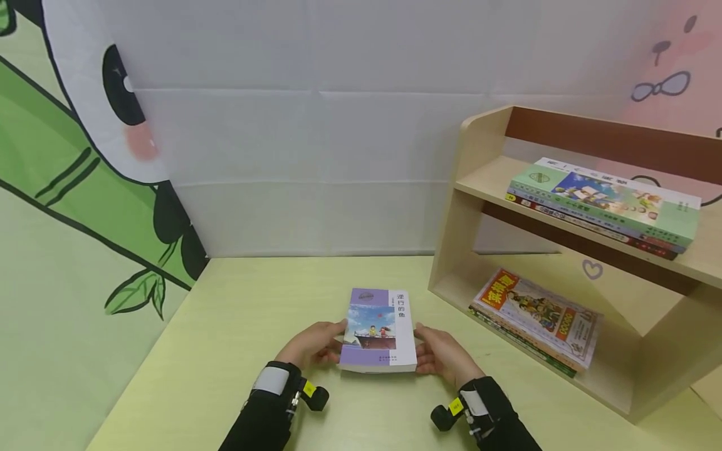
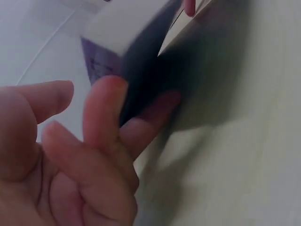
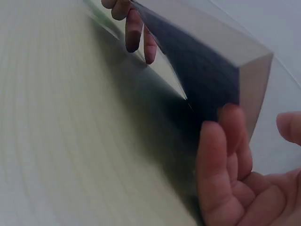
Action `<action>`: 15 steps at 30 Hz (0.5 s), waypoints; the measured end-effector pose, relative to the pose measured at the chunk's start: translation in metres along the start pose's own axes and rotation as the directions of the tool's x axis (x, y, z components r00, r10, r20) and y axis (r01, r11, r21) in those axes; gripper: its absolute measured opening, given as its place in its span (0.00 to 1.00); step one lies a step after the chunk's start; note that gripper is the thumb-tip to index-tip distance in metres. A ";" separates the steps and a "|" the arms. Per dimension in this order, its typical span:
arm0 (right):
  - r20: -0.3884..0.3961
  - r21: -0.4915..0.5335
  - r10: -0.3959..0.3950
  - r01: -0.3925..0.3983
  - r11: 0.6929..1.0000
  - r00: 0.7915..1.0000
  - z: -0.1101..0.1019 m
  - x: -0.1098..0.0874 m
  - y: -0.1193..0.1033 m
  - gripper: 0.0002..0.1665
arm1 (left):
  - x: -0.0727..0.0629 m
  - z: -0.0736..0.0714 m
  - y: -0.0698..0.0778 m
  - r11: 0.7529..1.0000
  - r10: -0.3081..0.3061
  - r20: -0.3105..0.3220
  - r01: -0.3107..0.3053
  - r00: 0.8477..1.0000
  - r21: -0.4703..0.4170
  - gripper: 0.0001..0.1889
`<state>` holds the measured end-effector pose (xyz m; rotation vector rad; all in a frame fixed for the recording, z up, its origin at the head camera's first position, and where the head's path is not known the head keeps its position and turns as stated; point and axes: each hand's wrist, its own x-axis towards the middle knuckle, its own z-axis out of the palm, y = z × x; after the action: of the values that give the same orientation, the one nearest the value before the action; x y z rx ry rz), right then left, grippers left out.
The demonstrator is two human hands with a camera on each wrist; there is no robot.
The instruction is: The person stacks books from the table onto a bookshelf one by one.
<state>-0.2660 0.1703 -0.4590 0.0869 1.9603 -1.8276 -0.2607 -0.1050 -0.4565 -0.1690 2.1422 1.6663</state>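
Observation:
A paperback book point(image 1: 369, 319) with a purple and white cover and a picture of two children is held between both hands. My left hand point(image 1: 311, 344) holds its left edge, and my right hand point(image 1: 444, 356) holds its right edge. In the left wrist view, fingers bend against the corner and under the book point(image 2: 146, 61), while the thumb stands apart from it. The right wrist view has fingertips at the lower edge of the dark underside, the thumb also apart. A gap and shadow show beneath the book, so it is at least partly raised.
On the right stands a wooden two-tier shelf point(image 1: 470, 163). Its upper board bears a stack of books point(image 1: 609, 200), its lower board another stack point(image 1: 536, 319). The pale yellow table point(image 1: 254, 294) meets a white backdrop point(image 1: 316, 138) behind.

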 end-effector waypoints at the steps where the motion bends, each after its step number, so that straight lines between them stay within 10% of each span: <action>1: 0.004 -0.003 0.008 -0.008 1.000 1.000 -0.001 0.000 0.001 0.39 | -0.001 0.002 -0.001 1.000 0.007 0.018 -0.007 1.000 -0.009 0.33; 9: 0.171 0.014 -0.019 0.016 1.000 0.985 0.005 -0.006 0.002 0.52 | -0.011 0.018 0.003 0.997 0.073 0.171 -0.072 0.983 -0.010 0.47; 15: 0.213 0.053 -0.111 0.102 0.993 0.971 0.011 -0.012 0.002 0.46 | -0.015 0.036 0.002 0.992 0.113 0.116 -0.120 0.987 0.049 0.44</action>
<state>-0.2513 0.1633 -0.4569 -0.1994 1.8066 -1.8598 -0.2391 -0.0730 -0.4556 0.0673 2.1470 1.6354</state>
